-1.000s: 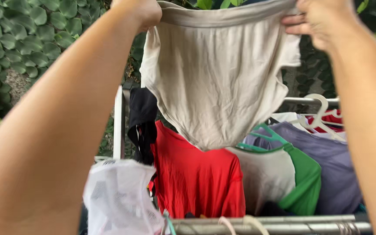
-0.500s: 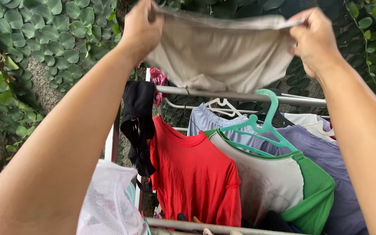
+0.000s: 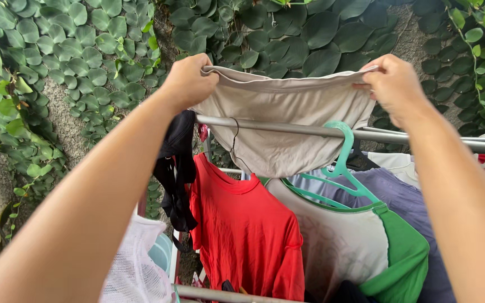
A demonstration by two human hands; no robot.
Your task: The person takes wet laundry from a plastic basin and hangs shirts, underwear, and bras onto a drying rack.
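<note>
Head view: beige garment over top rail

Left hand (image 3: 189,81) and right hand (image 3: 391,87) each pinch a waistband corner of the beige underwear (image 3: 279,126), stretched taut. It hangs across the metal rail (image 3: 422,136), above the red shirt (image 3: 245,230) and teal hanger (image 3: 343,163).

Soft even daylight, sharp focus

Two hangers (image 3: 343,163) — one red shirt (image 3: 248,230)
</note>
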